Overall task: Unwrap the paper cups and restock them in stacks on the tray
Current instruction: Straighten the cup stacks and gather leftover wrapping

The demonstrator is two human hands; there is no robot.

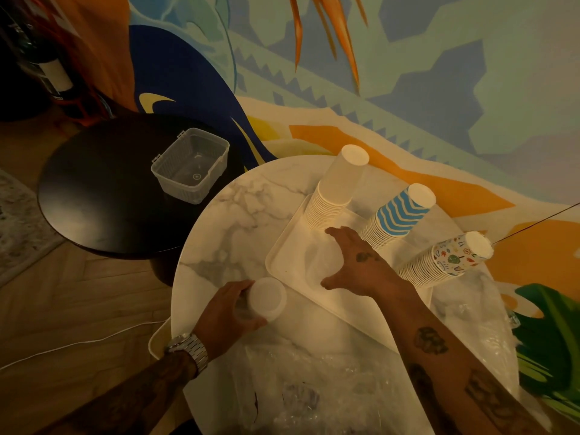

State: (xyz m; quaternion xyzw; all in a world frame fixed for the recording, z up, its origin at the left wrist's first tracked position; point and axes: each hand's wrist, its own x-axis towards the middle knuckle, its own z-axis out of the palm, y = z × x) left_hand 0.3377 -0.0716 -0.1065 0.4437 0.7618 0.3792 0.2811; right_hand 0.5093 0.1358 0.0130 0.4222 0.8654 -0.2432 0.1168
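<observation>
The fingers of my left hand [229,312] curl round a white cup stack [266,298] at the near left of the round marble desk [219,215]. Its closed base points up toward me. My right hand [354,262] is spread open over the smooth cream tray [288,255] and holds nothing. On the tray three paper stacks stand upside down with their long axes upright: plain stack [335,189], blue wavy stack [398,215], flowered stack [448,259].

The round white marble-veined tabletop [238,215] is looking smooth and polished. The cream rectangular plastic tray [288,255] is showing a smooth, matt face. The plain white paper cup stack [335,189], blue-waved paper cup stack [398,215] and flower-printed paper cup stack [445,259] are looking matt. Crinkled clear plastic wrap [314,381] is glinting, also sleeving the near white cup stack [266,298]. The silver metal link watch [188,350] is shining. The round black side table [94,199] is giving off a soft sheen.
</observation>
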